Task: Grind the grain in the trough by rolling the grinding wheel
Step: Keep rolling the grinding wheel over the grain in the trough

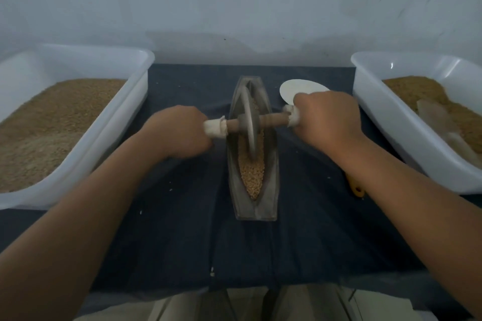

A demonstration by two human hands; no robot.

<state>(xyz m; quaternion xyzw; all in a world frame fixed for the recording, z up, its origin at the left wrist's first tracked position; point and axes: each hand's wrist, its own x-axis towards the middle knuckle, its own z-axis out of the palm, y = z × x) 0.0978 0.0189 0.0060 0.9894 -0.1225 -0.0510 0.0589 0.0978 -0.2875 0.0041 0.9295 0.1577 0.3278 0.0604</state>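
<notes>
Dark blue cloth [182,242] covers the table, likely to catch stray kernels; a few pale specks lie on it. White tubs flank the work. Left tub [78,52] is heaped with tan grain. Right tub [391,125] has a browner heap with a pale scoop-like piece half buried. My guess: feed on one side, product on the other, both in arm's reach.

Grey trough [243,203] sits lengthwise between the tubs, centred before the person, so the wheel [251,122] can run away and back. Wheel stands on edge in the trough's far half, rim down in the grain [251,174], which fills the groove nearer the person.

Wooden axle [273,120] crosses the trough, ends wrapped in white rag, probably for padding.

Left hand [177,130] is fisted round the left wrap, knuckles up. Right hand [326,122] is fisted round the right wrap. An even hold should stop the wheel tipping.

White disc [300,88] lies just beyond the right hand. Yellow handle [356,187] pokes out under the right forearm; tool unclear.
</notes>
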